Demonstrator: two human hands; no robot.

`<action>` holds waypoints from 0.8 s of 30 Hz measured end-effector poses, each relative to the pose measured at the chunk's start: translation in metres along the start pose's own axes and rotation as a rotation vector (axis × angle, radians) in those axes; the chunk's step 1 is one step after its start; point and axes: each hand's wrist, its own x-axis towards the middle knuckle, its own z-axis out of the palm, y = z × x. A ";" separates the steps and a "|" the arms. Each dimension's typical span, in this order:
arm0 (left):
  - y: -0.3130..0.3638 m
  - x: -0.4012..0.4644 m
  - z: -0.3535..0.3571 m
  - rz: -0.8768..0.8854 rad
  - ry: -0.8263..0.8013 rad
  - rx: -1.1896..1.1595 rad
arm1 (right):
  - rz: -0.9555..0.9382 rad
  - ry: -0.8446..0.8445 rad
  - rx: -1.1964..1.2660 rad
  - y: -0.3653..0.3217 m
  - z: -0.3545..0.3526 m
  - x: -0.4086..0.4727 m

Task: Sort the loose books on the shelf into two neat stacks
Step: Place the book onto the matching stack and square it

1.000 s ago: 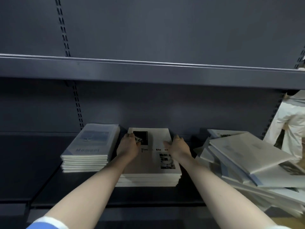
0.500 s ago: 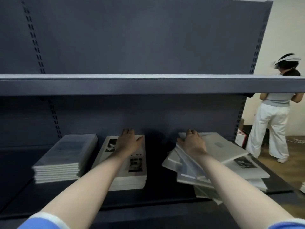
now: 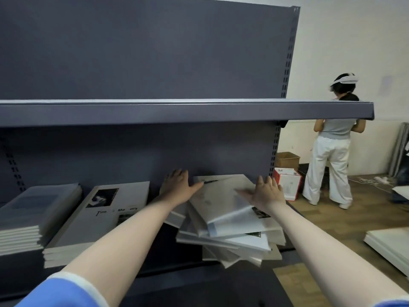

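On the dark grey metal lower shelf, the far-left position holds 1 squared stack of thin pale grey-blue covered books, edges aligned. Just beside it on the right sits a second squared stack of white books with a black-and-white photo cover, partly crossed by the left forearm. The left hand is spread, fingers straight, its thumb at the left edge of the loose pile. The untidy heap of white and pale glossy-covered books occupies the right end of the shelf, its volumes fanned at differing angles, several lower ones overhanging the front edge. The right hand lies flat, fingers extended, on the right side of the topmost tilted book. Further right, a person in white trousers stands facing away beside a white and red cardboard box.
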 end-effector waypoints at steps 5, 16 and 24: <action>0.023 0.004 0.015 -0.006 -0.125 -0.006 | 0.035 -0.088 0.033 0.021 -0.002 0.002; 0.025 0.000 0.008 -0.081 -0.145 -0.149 | -0.014 -0.032 0.104 0.026 0.008 0.009; 0.010 -0.005 -0.004 -0.119 -0.097 -0.263 | -0.025 0.044 0.065 0.009 0.012 0.008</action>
